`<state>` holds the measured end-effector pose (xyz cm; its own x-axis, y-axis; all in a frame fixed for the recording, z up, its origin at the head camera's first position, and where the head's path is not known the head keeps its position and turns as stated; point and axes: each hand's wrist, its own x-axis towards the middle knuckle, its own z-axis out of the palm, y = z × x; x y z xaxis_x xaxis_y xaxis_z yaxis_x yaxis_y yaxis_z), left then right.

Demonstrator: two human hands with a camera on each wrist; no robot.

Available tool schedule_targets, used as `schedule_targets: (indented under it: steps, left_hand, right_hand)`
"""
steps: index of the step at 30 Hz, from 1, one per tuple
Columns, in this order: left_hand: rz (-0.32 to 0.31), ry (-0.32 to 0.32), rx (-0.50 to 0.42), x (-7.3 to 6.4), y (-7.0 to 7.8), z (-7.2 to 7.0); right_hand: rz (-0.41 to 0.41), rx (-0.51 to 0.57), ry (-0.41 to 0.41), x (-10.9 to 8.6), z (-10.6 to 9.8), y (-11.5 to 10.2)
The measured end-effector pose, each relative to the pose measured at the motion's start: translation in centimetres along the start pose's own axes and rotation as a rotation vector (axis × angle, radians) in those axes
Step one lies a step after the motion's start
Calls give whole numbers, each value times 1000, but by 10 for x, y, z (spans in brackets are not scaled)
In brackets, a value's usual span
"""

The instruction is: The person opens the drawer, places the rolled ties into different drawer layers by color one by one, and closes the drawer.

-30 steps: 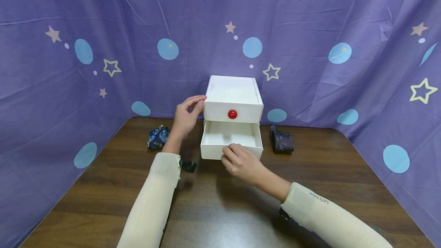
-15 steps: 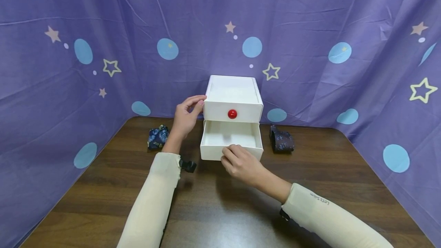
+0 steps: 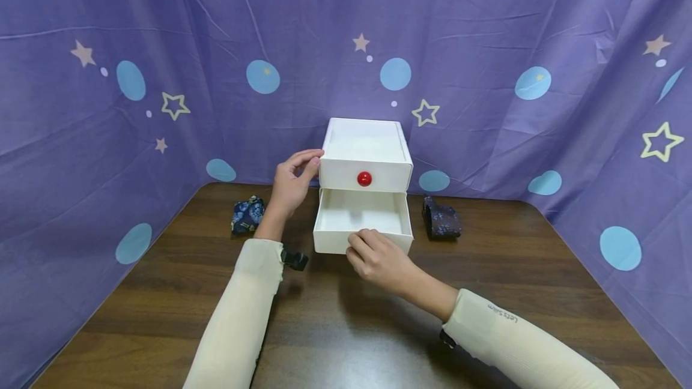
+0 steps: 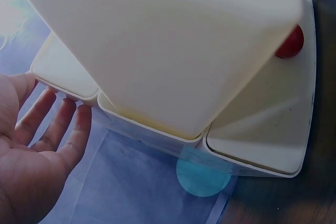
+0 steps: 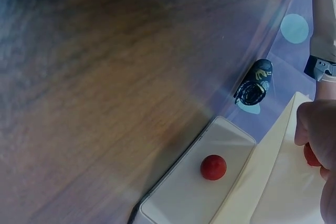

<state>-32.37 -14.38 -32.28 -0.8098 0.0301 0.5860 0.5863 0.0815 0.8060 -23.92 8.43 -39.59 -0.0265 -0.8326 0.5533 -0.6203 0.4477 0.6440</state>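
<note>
A white drawer cabinet (image 3: 367, 140) stands at the back middle of the table. Its middle drawer (image 3: 330, 240) is pulled out, and nothing lies in the part of it that shows. My right hand (image 3: 380, 262) pinches that drawer's red knob (image 5: 310, 156), mostly hidden behind the fingers. With its fingertips, my left hand (image 3: 292, 185) touches the cabinet's upper left front edge, fingers nearly straight in the left wrist view. The top drawer, with its own red knob (image 3: 364, 179), is closed. Below, the bottom drawer (image 4: 257, 135) is closed too.
A rolled navy patterned necktie (image 3: 248, 215) lies left of the cabinet, near my left wrist. Another rolled dark necktie (image 3: 442, 219) lies to its right. Behind the wooden table (image 3: 346, 329) hangs a purple curtain (image 3: 465, 35) with stars and dots.
The middle drawer has come slightly farther out toward me, with my right hand on its knob moving along. My left hand stays at the cabinet's edge.
</note>
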Motion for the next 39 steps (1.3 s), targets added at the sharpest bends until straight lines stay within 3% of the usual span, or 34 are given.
schedule_targets:
  steps: [32,39]
  left_hand:
    - [-4,-2,20,-4,7,-1]
    - [33,11,1,6,-26,-4]
  right_hand:
    - [-37,-34,19,-1,-9,-11]
    - [-24,-30,-21,-1,-15,-14]
